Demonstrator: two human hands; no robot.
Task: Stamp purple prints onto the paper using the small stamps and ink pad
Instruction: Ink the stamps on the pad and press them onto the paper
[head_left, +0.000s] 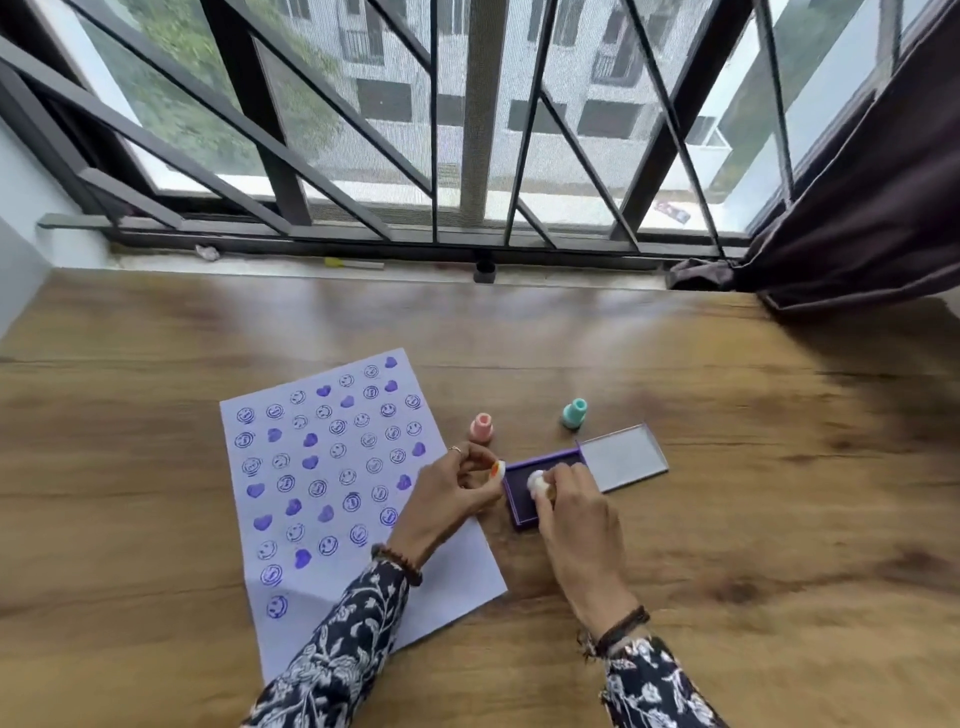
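A white sheet of paper (317, 587) lies on the wooden table, covered with several purple smiley and heart prints. To its right sits the purple ink pad (519, 499), its lid (623, 460) folded open. My right hand (574, 519) grips a small white stamp (537, 482) pressed down on the pad. My left hand (449, 496) hovers over the paper's right edge, pinching a small stamp with an orange and white cap (497, 469). A pink stamp (481, 427) and a teal stamp (575, 413) stand upright behind the pad.
The wooden table (727, 415) runs back to a window sill with dark metal bars (519, 156). A dark curtain (857, 234) hangs at the right. A yellow-tipped pen (353, 263) lies on the sill.
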